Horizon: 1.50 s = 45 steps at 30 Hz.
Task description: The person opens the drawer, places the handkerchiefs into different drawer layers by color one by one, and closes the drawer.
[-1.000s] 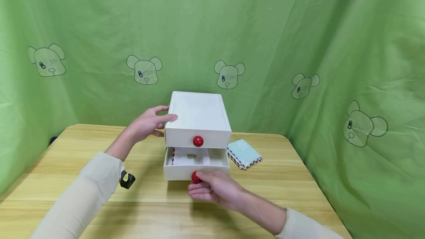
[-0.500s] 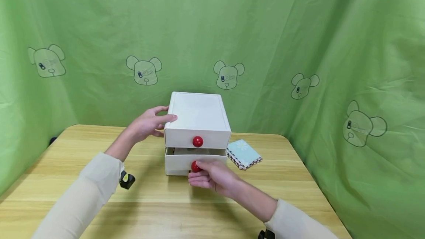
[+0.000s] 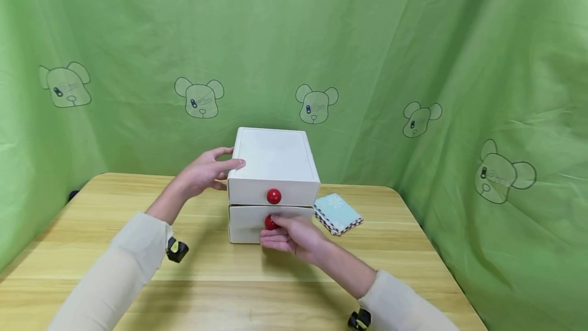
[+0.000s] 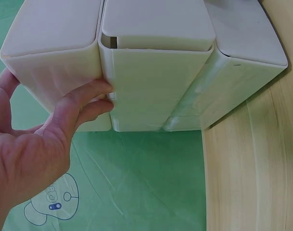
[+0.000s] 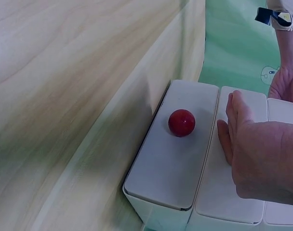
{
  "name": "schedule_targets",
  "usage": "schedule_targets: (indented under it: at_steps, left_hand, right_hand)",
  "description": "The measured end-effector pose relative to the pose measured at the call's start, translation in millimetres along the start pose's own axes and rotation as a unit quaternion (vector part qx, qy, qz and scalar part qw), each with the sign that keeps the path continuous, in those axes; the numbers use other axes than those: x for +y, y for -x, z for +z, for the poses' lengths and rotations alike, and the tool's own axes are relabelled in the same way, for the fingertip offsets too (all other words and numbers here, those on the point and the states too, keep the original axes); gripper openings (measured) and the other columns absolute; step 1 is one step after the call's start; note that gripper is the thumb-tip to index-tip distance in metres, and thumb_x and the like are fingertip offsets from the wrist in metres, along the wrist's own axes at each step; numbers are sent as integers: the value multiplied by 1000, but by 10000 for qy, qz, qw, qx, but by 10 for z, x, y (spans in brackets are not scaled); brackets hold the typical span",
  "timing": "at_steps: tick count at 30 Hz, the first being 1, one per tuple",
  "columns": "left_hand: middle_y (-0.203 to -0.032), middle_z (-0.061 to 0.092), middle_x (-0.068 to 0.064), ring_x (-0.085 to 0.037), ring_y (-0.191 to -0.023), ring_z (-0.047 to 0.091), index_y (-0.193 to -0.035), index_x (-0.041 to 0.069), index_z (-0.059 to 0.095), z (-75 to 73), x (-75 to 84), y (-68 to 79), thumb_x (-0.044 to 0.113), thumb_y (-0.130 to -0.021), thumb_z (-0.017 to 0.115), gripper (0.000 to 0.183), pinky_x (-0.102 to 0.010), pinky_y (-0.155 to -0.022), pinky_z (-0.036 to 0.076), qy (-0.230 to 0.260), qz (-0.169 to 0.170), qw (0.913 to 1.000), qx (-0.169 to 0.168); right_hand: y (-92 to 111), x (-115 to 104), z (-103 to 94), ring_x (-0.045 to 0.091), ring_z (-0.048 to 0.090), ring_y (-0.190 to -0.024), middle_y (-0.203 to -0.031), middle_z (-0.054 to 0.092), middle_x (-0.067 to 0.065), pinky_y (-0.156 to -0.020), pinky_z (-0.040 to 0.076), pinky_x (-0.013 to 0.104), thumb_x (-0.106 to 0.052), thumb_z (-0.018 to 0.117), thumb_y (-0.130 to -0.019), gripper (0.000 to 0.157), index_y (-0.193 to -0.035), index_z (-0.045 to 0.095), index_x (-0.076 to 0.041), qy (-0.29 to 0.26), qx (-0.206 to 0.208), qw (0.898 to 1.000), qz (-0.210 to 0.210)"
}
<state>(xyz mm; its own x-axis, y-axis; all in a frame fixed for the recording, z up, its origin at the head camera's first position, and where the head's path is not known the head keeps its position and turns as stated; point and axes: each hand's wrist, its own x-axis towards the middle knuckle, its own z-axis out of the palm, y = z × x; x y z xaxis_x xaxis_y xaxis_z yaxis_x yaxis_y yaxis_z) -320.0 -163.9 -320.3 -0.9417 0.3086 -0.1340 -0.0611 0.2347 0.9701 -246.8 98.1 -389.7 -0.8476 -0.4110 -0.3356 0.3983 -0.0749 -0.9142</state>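
Note:
A white drawer unit (image 3: 275, 155) stands on the table, and both wrist views show three stacked drawers. My left hand (image 3: 205, 172) rests on its left side, thumb on the top edge and fingers spread against the side wall. With thumb above and fingers below, my right hand (image 3: 300, 236) pinches the red knob (image 3: 269, 222) of the middle drawer, which is pushed nearly flush. In the left wrist view a narrow gap shows along that drawer's edge. The top drawer has its own red knob (image 3: 274, 196); the bottom drawer's knob (image 5: 181, 122) appears in the right wrist view.
A folded light-blue cloth (image 3: 337, 213) with a checked border lies on the wooden table (image 3: 220, 295), just right of the drawer unit. Green curtain (image 3: 367, 40) with bear faces surrounds the table at the back and sides.
The middle drawer has slid in, pushed by my right hand, which moved forward with the knob. Its contents are now hidden. My left hand has stayed in place.

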Motion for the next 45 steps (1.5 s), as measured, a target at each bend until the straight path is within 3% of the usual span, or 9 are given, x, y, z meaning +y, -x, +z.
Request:
schedule_targets:
  at_steps: [10,29,45]
  left_hand:
    - [-148,50,-26,-44,-133,53,-164,12,12,19,3,-4,37,-96,68,91,-51,-104,54,26,-33,10000,22]
    - [-149,49,-26,-43,-135,52,-164,13,12,30,7,14,36,-97,68,90,-50,-104,54,54,-62,10000,53]
    - [-151,47,-26,-44,-135,52,-164,13,11,25,1,-5,37,-96,68,92,-52,-105,53,68,-84,9999,30]
  right_hand:
    - [-55,-9,-13,39,71,-110,-106,71,24,-94,60,38,-14,46,-107,35,-130,50,12,-95,119,9999,-19]
    - [-88,-16,15,32,76,-98,-110,70,30,-93,61,38,-12,47,-107,34,-128,49,14,-211,225,9995,-18]
    - [-72,-33,-101,43,64,-120,-128,62,35,-99,58,40,-18,50,-106,41,-135,47,12,-44,-222,9995,207]
